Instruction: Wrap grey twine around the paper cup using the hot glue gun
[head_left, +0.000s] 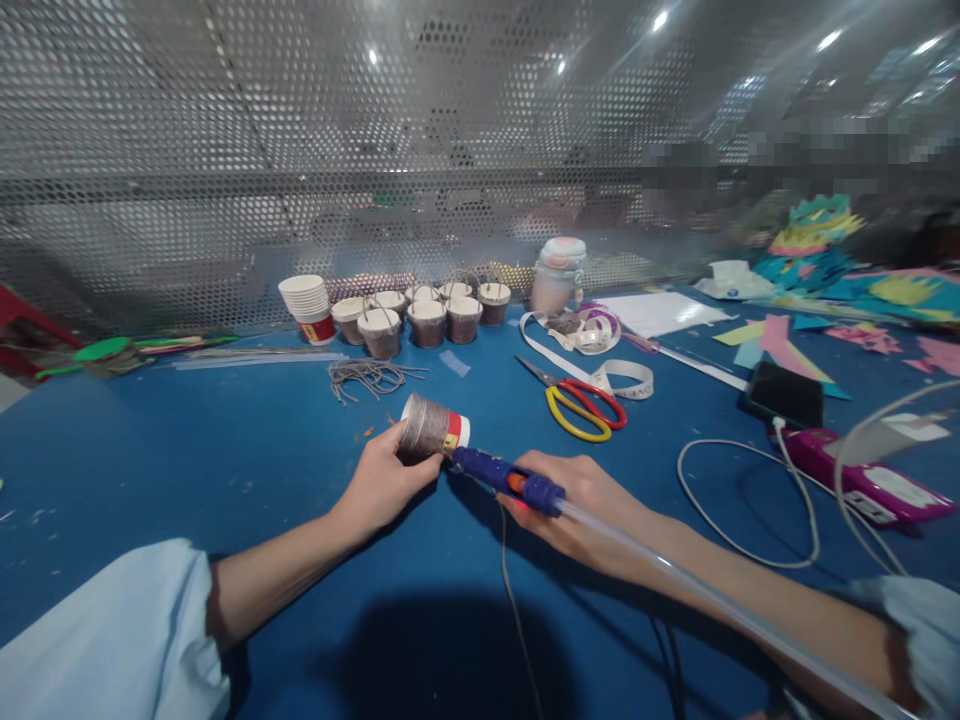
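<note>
My left hand [386,475] grips a paper cup [426,428] lying on its side in the air just over the table. Grey-brown cord winds round most of it, leaving a red and yellow band and a white end bare on the right. In my right hand [585,505] is a blue hot glue gun [510,477], its nozzle at the cup's bare band. Whether the nozzle touches the cup I cannot tell. A long clear glue stick [675,565] sticks out of the gun's back. Loose cord [512,580] trails down the table below the gun.
Several cord-wrapped cups [427,322] with handles stand at the back beside stacked paper cups [305,305]. Cut cords [367,378], scissors [581,400], ribbon [630,380] and a lidded jar [559,275] lie or stand nearby. At right are a phone [784,395] with a cable and a purple power strip [862,475].
</note>
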